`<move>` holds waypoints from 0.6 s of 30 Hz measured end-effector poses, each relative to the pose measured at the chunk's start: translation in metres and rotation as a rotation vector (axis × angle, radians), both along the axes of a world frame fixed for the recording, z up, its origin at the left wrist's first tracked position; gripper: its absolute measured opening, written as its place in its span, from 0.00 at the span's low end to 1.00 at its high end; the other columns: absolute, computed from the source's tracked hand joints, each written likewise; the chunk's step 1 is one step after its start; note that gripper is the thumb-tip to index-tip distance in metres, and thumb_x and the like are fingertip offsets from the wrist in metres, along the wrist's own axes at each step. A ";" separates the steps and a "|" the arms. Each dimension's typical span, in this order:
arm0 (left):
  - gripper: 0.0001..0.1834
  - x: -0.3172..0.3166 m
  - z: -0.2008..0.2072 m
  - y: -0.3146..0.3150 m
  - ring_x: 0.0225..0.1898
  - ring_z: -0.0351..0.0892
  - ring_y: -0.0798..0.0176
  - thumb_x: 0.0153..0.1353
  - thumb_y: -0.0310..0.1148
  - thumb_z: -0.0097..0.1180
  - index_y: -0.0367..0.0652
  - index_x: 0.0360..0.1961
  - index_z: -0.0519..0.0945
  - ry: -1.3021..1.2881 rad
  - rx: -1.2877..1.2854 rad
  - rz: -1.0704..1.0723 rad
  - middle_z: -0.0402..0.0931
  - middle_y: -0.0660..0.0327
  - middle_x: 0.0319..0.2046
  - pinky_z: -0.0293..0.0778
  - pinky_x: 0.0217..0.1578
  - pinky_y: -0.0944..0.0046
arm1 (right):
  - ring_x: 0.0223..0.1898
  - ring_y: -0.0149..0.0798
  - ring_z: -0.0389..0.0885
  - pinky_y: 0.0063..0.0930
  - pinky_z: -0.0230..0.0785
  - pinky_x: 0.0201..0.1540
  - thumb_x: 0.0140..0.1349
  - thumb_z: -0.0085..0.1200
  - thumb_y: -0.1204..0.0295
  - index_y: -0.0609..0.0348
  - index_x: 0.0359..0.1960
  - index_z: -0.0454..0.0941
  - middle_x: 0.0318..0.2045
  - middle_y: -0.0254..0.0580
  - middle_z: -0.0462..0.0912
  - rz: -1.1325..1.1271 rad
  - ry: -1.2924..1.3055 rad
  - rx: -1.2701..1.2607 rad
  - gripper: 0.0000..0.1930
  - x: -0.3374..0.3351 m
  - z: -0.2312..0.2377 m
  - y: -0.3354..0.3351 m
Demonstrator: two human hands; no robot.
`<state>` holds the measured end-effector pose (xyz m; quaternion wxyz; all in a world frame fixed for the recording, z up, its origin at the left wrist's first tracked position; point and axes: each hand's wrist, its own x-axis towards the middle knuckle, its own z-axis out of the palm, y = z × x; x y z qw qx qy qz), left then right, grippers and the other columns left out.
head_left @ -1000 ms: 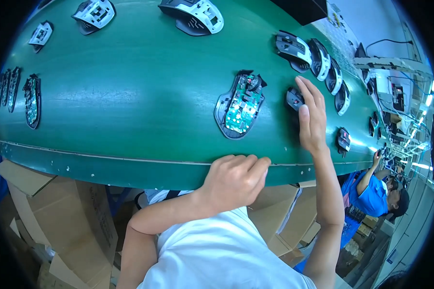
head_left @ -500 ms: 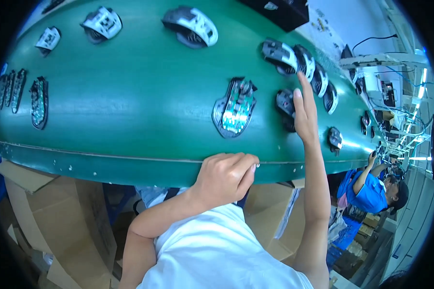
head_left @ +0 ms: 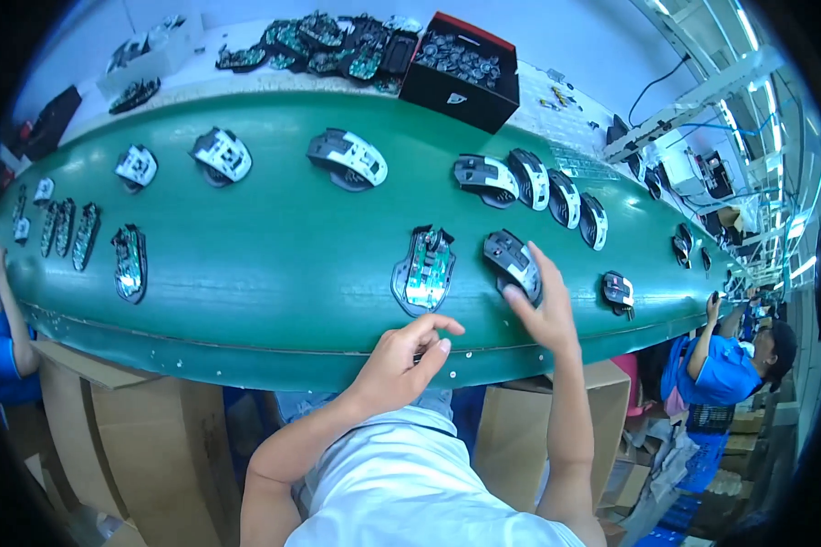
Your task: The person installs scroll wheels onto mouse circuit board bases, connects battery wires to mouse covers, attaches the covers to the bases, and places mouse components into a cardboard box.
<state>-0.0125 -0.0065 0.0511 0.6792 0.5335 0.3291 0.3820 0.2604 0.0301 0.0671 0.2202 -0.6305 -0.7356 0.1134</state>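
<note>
My right hand [head_left: 547, 310] is at a black and white computer mouse [head_left: 513, 260], thumb by its lower end and fingers along its right side. These fingers are apart; whether they touch the mouse is hard to tell. Over the bench's near edge, my left hand [head_left: 409, 357] holds nothing, its index finger and thumb apart and the others curled. Just beyond it lies an opened mouse base [head_left: 426, 278] with a green circuit board showing. Several assembled mice [head_left: 529, 178] stand in a row farther back. Another mouse [head_left: 618, 292] lies to the right.
The green bench [head_left: 274, 264] also carries white-topped mice [head_left: 221, 157] and narrow circuit-board assemblies [head_left: 129, 264] at left. Behind are a black box [head_left: 465, 105] of small round parts and piled boards [head_left: 324, 46]. Cardboard boxes [head_left: 169, 447] stand below. A co-worker [head_left: 730, 369] is at right; another person's arm [head_left: 14, 314] shows at left.
The view has tilted up, showing more of the bench's back. My right hand has come down from over the row to the nearer mouse. My left hand has uncurled its index finger.
</note>
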 end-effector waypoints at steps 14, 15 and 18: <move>0.38 0.061 0.046 0.093 0.34 0.72 0.58 0.49 0.30 0.61 0.57 0.66 0.69 0.919 1.509 -0.276 0.68 0.60 0.33 0.72 0.36 0.58 | 0.39 0.45 0.84 0.34 0.75 0.40 0.59 0.58 0.73 0.62 0.44 0.80 0.40 0.48 0.84 -0.064 0.152 0.068 0.12 0.075 0.033 -0.001; 0.45 0.072 0.048 0.101 0.39 0.74 0.57 0.45 0.38 0.69 0.59 0.68 0.65 0.982 1.489 -0.414 0.70 0.58 0.37 0.72 0.41 0.58 | 0.39 0.45 0.85 0.35 0.75 0.41 0.58 0.59 0.73 0.61 0.44 0.80 0.40 0.49 0.84 -0.012 0.112 0.002 0.12 0.081 0.033 0.003; 0.49 0.108 0.054 0.131 0.46 0.75 0.54 0.36 0.55 0.75 0.56 0.63 0.71 1.108 1.497 -0.679 0.72 0.55 0.43 0.73 0.44 0.58 | 0.36 0.39 0.85 0.30 0.75 0.41 0.60 0.57 0.73 0.62 0.40 0.82 0.35 0.44 0.86 0.048 0.075 0.007 0.09 0.106 0.042 0.033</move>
